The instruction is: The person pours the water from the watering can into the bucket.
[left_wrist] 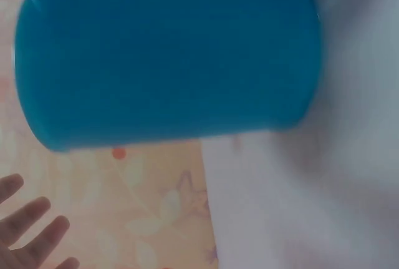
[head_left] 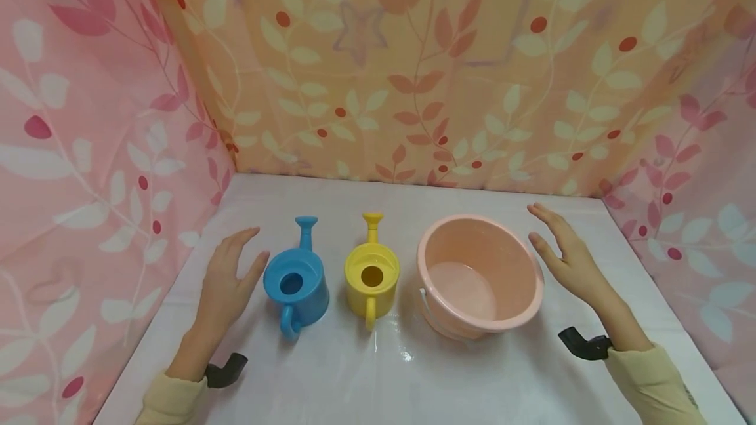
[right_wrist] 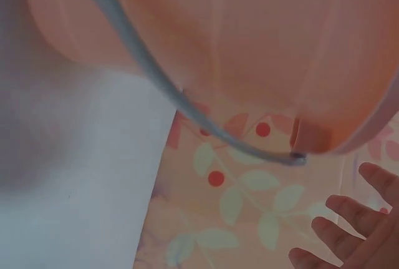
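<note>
A blue watering can (head_left: 313,297) stands on the table at left, its spout toward the back and its handle toward the front. My left hand (head_left: 227,281) is just left of it, fingers spread and nothing held. Beside the blue can stands a yellow watering can (head_left: 386,297), turned the same way. To the right sits a pink bucket (head_left: 478,287), with its pale handle (right_wrist: 156,75) hanging down the side. My right hand (head_left: 567,258) is at the bucket's right, fingers extended and holding nothing. In the left wrist view the blue can's body fills the top, above spread fingertips (left_wrist: 53,234).
The white table (head_left: 331,379) meets a patterned orange curtain (head_left: 378,84) at the back. Pink patterned cloth walls (head_left: 88,169) close off both sides. A black strap piece (head_left: 227,370) juts from the left wrist, and another black piece (head_left: 585,344) from the right.
</note>
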{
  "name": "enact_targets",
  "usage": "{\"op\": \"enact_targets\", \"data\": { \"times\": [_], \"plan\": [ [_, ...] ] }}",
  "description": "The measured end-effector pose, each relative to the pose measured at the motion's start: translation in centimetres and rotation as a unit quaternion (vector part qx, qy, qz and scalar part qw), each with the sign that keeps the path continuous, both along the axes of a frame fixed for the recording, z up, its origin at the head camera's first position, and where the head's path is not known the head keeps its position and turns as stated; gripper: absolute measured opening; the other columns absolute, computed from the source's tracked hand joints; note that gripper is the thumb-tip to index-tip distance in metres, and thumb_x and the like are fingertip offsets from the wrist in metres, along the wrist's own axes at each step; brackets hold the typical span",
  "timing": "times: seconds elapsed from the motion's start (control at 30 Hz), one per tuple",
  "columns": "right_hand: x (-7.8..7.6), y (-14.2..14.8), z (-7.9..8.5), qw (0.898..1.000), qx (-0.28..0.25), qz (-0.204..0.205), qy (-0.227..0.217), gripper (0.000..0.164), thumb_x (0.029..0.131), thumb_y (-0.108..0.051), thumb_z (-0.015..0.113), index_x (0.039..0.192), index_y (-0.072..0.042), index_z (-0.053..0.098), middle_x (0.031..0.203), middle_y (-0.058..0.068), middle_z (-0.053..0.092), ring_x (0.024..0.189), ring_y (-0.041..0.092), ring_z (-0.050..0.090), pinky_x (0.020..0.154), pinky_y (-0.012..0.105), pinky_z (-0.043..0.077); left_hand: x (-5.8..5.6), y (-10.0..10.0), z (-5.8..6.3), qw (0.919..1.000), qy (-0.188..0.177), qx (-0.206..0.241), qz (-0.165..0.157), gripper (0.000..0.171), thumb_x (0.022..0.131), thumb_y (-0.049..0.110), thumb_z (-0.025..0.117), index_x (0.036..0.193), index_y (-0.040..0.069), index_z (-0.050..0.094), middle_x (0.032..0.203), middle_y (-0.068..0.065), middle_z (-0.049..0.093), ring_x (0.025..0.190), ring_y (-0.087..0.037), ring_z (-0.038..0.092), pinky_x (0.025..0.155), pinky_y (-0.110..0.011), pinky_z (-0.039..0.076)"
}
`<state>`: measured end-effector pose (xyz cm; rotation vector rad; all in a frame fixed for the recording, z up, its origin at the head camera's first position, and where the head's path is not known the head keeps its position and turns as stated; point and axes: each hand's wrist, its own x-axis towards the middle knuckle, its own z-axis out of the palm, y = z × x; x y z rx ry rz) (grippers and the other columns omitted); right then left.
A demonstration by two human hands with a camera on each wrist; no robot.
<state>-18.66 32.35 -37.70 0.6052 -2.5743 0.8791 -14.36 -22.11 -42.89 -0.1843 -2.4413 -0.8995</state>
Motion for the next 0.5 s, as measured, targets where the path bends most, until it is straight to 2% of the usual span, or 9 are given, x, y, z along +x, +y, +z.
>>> {"op": "enact_targets", "data": {
  "times": [0.07, 0.13, 0.3, 0.5],
  "plan": [
    [0.0, -0.4, 0.1, 1.0, 0.0, 0.006, -0.006, 0.051, 0.093, -0.012, 0.055, 0.141, -0.016, 0.039, 0.146, 0.009, 0.035, 0.135, 0.003, 0.024, 0.11, 0.05, 0.021, 0.5, 0.5, 0.2, 0.9999, 0.011, 0.0, -0.007, 0.052, 0.086, 0.022, 0.066, 0.133, 0.012, 0.048, 0.13, -0.013, 0.05, 0.121, -0.032, 0.044, 0.093, -0.059, 0.038],
    [0.0, -0.8, 0.2, 1.0, 0.0, 0.012, -0.015, 0.051, 0.093, -0.013, 0.055, 0.141, -0.016, 0.038, 0.146, 0.01, 0.035, 0.136, 0.005, 0.024, 0.107, 0.055, 0.022, 0.8, 1.1, 0.5, 0.9997, 0.018, -0.003, -0.015, 0.052, 0.085, 0.02, 0.067, 0.133, 0.012, 0.048, 0.129, -0.013, 0.051, 0.119, -0.031, 0.045, 0.092, -0.058, 0.039],
    [0.1, -1.6, 0.5, 0.999, 0.0, 0.018, -0.046, 0.052, 0.094, -0.015, 0.054, 0.142, -0.019, 0.036, 0.146, 0.011, 0.034, 0.136, 0.01, 0.025, 0.1, 0.065, 0.024, 1.6, 2.5, 0.9, 0.9991, 0.016, -0.006, -0.039, 0.054, 0.085, 0.02, 0.068, 0.134, 0.013, 0.047, 0.129, -0.011, 0.052, 0.12, -0.028, 0.044, 0.092, -0.054, 0.042],
    [0.3, -2.5, 0.4, 0.994, -0.001, 0.023, -0.104, 0.052, 0.096, -0.02, 0.049, 0.145, -0.021, 0.03, 0.147, 0.012, 0.032, 0.136, 0.033, 0.026, 0.099, 0.067, 0.023, 2.4, 4.0, 1.0, 0.9968, 0.013, -0.001, -0.079, 0.057, 0.082, 0.016, 0.07, 0.134, 0.013, 0.047, 0.126, -0.008, 0.054, 0.119, -0.024, 0.046, 0.093, -0.05, 0.043]
  ]
}}
